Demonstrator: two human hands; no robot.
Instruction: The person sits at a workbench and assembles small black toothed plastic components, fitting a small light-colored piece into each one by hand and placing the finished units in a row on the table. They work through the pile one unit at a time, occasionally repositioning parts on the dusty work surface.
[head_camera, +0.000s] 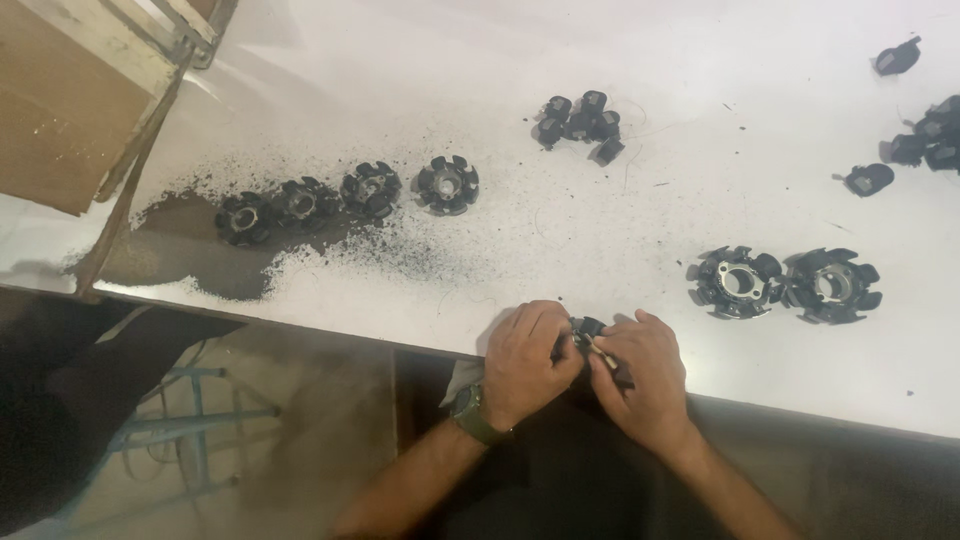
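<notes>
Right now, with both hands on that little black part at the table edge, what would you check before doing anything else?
1. Grip on the small black part: both the left hand and the right hand close on it. Ok.
2. View of the part: mostly hidden by the fingers, so its seating cannot be judged. Cannot tell.
3. Position: it is held right at the edge of the white table, so a slip could drop it off the edge. Not ok.
4. Surface: dark powder is spread around the row of four black rings. Not ok.
5. Two larger rings lie apart from the hands, clear of them. Ok.
</notes>
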